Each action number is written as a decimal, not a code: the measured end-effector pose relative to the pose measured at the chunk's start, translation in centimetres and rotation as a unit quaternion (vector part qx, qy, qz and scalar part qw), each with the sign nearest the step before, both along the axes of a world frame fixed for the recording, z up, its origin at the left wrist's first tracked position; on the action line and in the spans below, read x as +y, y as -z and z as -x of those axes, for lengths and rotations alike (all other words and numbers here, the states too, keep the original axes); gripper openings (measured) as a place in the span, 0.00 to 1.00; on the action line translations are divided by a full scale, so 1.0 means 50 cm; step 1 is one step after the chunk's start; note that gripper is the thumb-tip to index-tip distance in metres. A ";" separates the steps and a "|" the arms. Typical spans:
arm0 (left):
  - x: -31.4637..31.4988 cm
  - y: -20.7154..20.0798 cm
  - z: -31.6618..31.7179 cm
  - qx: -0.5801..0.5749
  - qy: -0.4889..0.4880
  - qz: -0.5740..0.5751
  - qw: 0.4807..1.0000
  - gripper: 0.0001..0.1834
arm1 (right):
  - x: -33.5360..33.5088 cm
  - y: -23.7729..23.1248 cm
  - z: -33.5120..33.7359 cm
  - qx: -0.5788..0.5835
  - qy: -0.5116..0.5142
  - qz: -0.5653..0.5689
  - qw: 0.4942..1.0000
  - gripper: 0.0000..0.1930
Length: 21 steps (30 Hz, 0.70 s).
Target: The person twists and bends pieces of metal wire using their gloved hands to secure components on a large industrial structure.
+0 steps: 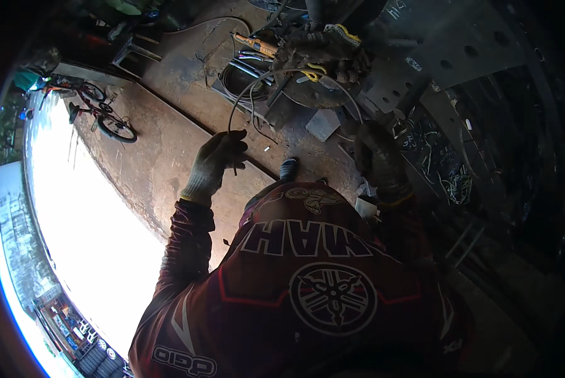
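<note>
A thin grey length (353, 97), either cable or rod, arches in front of me, bent into a wide hoop. My left hand (216, 160), in a pale knitted glove with dark-stained fingers, is closed around its left end. A short tip pokes out below those fingers. My right hand (378, 154), gloved and in deep shadow, grips the hoop's other end; its fingers are hard to make out. Beyond the hoop lies a heap of dark work gloves (323, 53) with yellow cuffs, beside an orange tool (256, 44). A coiled cable (237, 82) rests near its left side.
A light metal plate (323, 125) lies ahead of my feet. Dark steel pieces with round holes (465, 50) crowd the right, near a wire bundle (457, 188). Bicycles (106, 116) stand at the far left by the bright outdoor opening. A low metal frame (137, 53) sits farther back.
</note>
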<state>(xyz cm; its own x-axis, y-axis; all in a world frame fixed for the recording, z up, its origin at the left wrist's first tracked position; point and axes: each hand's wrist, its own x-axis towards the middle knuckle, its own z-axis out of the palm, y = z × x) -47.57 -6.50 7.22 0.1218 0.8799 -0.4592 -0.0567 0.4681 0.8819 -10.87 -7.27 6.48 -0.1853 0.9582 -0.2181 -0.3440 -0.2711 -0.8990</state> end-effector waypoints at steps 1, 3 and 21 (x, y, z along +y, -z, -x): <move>-0.007 -0.002 0.006 0.029 0.008 0.009 1.000 0.24 | -0.001 -0.002 0.009 -0.004 -0.006 -0.002 1.000 0.23; -0.016 -0.011 0.009 0.028 -0.009 -0.007 1.000 0.22 | 0.003 -0.010 0.016 -0.011 -0.021 -0.007 1.000 0.21; -0.032 0.082 0.007 0.042 0.074 -0.063 0.994 0.14 | -0.049 0.025 -0.013 -0.090 -0.039 -0.053 0.994 0.19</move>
